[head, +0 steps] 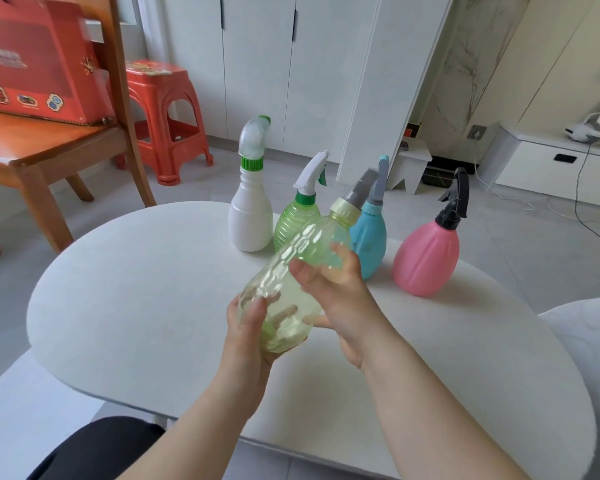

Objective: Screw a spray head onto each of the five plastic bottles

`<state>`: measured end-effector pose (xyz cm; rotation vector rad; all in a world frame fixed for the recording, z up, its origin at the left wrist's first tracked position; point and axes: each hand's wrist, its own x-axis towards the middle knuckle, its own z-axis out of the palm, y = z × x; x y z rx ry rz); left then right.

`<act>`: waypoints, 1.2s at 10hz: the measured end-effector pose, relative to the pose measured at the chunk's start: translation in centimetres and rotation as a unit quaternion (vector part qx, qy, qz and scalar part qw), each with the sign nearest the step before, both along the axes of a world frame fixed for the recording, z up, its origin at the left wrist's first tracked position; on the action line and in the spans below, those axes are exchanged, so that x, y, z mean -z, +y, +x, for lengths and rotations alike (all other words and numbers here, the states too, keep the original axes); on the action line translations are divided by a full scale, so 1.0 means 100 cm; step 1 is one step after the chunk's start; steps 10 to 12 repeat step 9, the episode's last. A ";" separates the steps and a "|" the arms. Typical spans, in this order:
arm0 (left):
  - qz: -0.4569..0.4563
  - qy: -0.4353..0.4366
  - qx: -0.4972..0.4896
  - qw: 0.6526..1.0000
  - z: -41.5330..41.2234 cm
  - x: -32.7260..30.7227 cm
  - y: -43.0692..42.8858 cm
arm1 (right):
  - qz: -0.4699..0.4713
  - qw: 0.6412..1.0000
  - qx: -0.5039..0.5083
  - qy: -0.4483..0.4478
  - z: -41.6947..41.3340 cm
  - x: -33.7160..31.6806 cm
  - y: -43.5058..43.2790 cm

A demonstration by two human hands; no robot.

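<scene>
A pale green see-through bottle (302, 258) is tilted up and away from me above the white table (136, 299). A pale yellow collar with a grey spray head (355, 197) sits on its neck. My left hand (246, 327) cups the bottle's base. My right hand (336, 289) grips its middle from the right. Behind stand a white bottle (250, 216) with a clear and green head, a green ribbed bottle (293, 220) with a white head, a blue bottle (369, 237) with a grey-blue head, and a pink bottle (426, 258) with a black head.
A wooden chair (49, 147) with a red box (39, 64) on it stands at the left, a red plastic stool (167, 123) behind it. White cabinets line the far wall. A cable runs over the floor at the right.
</scene>
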<state>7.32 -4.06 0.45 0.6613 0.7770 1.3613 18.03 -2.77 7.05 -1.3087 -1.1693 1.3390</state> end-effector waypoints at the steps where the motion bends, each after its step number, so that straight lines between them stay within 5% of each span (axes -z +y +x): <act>1: 0.012 0.076 0.001 0.997 0.004 0.003 -0.003 | 0.016 0.999 0.041 -0.026 0.006 0.006 0.000; 3: 0.082 0.315 0.023 0.945 0.005 0.010 -0.001 | 0.107 0.989 0.086 -0.052 0.051 0.001 -0.007; 5: 0.136 0.659 0.007 0.740 0.009 0.032 0.013 | 0.162 0.966 0.178 -0.088 0.130 -0.007 -0.018; 6: 0.126 0.741 0.021 0.659 0.016 0.038 0.027 | 0.167 0.952 0.224 -0.128 0.171 -0.009 -0.019; 9: 0.134 0.795 0.007 0.591 0.030 0.047 0.047 | 0.091 0.917 0.331 -0.206 0.244 0.006 0.008; 12: 0.134 0.795 0.007 0.591 0.030 0.047 0.047 | 0.091 0.917 0.331 -0.206 0.244 0.006 0.008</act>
